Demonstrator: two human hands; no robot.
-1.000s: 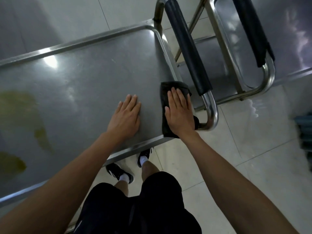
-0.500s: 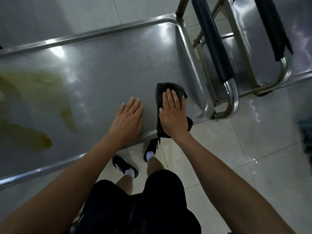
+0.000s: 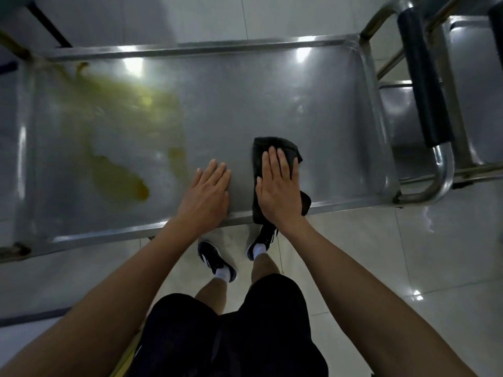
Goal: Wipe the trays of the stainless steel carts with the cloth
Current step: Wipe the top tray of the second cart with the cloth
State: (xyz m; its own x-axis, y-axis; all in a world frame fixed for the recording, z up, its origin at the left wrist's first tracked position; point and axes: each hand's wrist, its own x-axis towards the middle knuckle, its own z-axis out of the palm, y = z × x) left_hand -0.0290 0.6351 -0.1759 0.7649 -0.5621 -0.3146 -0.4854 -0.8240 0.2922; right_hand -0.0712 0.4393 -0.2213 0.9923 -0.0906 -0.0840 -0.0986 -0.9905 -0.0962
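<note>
One yellow-green spill (image 3: 109, 148) now shows across the tray's (image 3: 245, 104) left half, unwiped. Left hand (image 3: 206, 191) rests flat on the steel, fingers straight. Right hand (image 3: 277, 186) presses the dark cloth (image 3: 275, 144), fingers extended, having shifted from the handle (image 3: 422, 77) corner toward the stain.

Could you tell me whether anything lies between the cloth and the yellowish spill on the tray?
Yes: the left hand rests flat on the tray, directly between the cloth under the right hand and the yellowish spill.
</note>
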